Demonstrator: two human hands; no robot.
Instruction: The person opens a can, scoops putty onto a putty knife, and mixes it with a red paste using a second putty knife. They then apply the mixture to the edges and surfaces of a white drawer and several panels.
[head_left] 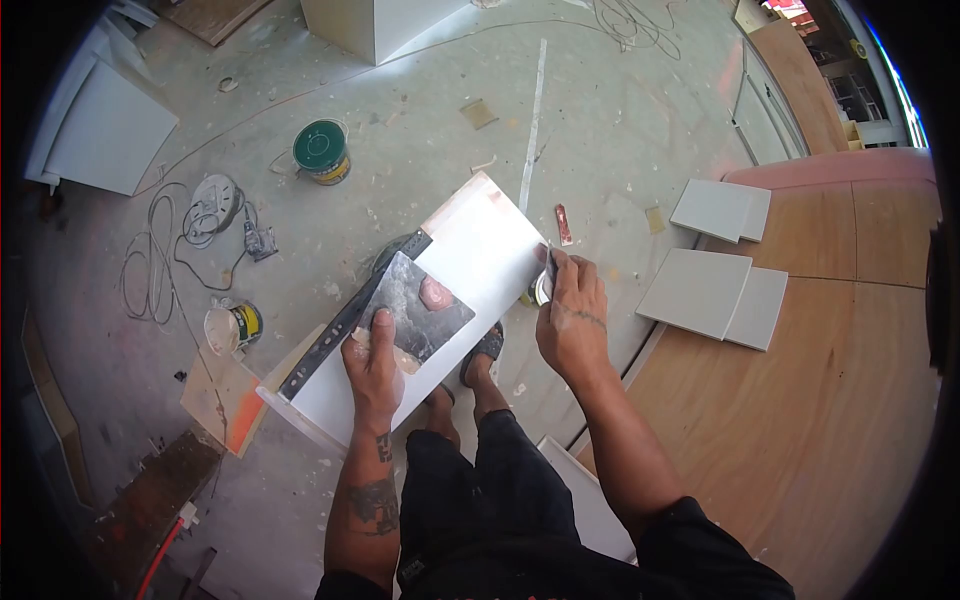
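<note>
So far, I see the white panel [480,290] propped over my knees, its face mostly bare. My left hand [375,365] pinches a dark putty board [415,305] against the panel's near edge, a pinkish dab of filler [436,292] on it. My right hand [572,315] is curled tight around a small scraper [545,285] at the panel's right corner. By my judgement, filling has barely begun; most remains.
</note>
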